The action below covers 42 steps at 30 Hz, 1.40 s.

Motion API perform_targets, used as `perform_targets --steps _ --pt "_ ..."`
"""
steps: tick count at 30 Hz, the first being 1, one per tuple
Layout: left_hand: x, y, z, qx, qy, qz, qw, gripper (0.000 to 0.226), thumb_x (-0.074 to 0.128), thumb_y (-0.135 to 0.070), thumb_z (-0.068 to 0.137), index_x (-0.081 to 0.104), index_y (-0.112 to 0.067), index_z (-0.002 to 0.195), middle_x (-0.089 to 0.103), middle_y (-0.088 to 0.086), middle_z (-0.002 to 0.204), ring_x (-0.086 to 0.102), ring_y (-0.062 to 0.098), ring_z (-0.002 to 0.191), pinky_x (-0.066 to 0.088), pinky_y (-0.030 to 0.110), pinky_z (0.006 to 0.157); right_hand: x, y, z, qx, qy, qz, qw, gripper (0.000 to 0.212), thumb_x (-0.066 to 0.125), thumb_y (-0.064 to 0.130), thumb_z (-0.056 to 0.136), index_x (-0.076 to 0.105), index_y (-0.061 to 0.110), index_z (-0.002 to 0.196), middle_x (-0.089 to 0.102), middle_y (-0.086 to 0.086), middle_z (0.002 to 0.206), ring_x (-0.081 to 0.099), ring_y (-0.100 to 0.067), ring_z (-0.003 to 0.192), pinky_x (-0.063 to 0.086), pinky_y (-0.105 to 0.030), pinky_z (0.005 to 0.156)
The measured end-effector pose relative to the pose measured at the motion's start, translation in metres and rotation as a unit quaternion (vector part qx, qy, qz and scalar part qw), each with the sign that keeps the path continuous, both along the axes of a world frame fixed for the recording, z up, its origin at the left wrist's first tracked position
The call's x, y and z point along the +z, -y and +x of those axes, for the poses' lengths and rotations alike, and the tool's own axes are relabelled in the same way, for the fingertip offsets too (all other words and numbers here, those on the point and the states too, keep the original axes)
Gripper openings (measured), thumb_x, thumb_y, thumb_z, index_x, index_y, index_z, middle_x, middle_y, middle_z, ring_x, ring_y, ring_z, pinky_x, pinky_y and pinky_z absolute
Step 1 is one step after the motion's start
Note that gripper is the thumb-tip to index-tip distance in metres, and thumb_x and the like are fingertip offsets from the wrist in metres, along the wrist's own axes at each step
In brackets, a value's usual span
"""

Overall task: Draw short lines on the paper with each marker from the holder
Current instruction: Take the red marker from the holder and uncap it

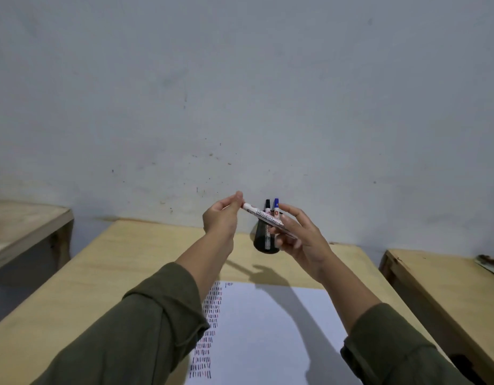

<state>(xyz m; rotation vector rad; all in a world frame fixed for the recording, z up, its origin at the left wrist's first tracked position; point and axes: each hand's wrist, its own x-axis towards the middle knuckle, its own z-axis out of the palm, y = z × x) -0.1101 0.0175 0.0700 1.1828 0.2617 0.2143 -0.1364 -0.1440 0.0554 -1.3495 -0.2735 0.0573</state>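
Both my hands are raised above the wooden table, holding one white marker between them. My right hand grips the barrel. My left hand pinches the marker's left end, where the cap sits; the cap itself is hidden by my fingers. Behind the marker stands a black mesh holder near the wall, with a black-capped marker and a blue-capped marker upright in it. A white paper lies below my arms, with columns of short dark and red lines along its left side.
A grey wall rises straight behind the table. Another wooden table stands at the left and a third at the right, each separated by a gap. My sleeves cover the front corners of the paper.
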Motion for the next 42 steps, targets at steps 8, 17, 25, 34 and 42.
perform_targets --steps 8,17,25,34,42 --pt "-0.010 0.011 -0.036 -0.053 0.013 0.026 0.998 0.041 0.070 -0.044 0.077 0.069 -0.010 0.100 0.070 0.005 0.108 0.060 0.015 0.110 0.045 0.038 0.095 -0.004 -0.031 -0.024 -0.035 -0.016 0.162 0.986 0.023 0.059 0.032 0.083 0.061 0.012 0.094 0.057 -0.001 0.060 0.052 -0.008 0.049 0.046 -0.016 0.053" --pt "-0.010 0.001 -0.047 -0.180 0.101 -0.067 0.976 0.022 0.046 -0.020 0.098 0.059 -0.030 0.112 0.063 -0.020 0.109 0.054 -0.007 0.104 0.039 0.022 0.078 -0.002 -0.044 -0.023 -0.021 -0.047 0.225 0.973 0.020 0.049 0.025 0.095 0.064 0.013 0.087 0.062 0.000 0.057 0.054 -0.008 0.048 0.048 -0.017 0.053" --pt "-0.019 -0.007 -0.043 -0.116 0.080 -0.023 0.990 0.009 0.056 -0.022 0.092 0.064 -0.028 0.091 0.069 -0.020 0.089 0.056 0.000 0.101 0.034 0.027 0.080 -0.008 -0.050 -0.022 -0.001 -0.030 0.217 0.976 0.018 0.048 0.016 0.095 0.063 0.008 0.089 0.063 -0.002 0.059 0.057 -0.008 0.052 0.051 -0.016 0.056" --pt "-0.029 -0.016 -0.040 -0.088 0.037 -0.032 0.995 0.010 0.057 -0.020 0.092 0.067 -0.021 0.096 0.069 -0.016 0.078 0.060 -0.002 0.084 0.035 0.023 0.071 -0.025 -0.059 -0.016 0.008 -0.030 0.203 0.979 0.016 0.050 0.016 0.094 0.062 0.007 0.090 0.064 -0.001 0.059 0.058 -0.009 0.055 0.051 -0.017 0.056" --pt "-0.043 -0.048 -0.030 0.032 -0.031 0.035 0.998 0.020 0.068 -0.038 0.082 0.067 -0.019 0.087 0.071 -0.008 0.090 0.059 0.007 0.091 0.044 0.029 0.090 -0.037 -0.057 -0.018 -0.003 -0.022 0.145 0.989 0.016 0.050 0.012 0.094 0.065 0.008 0.092 0.063 -0.003 0.059 0.058 -0.010 0.053 0.051 -0.018 0.056"
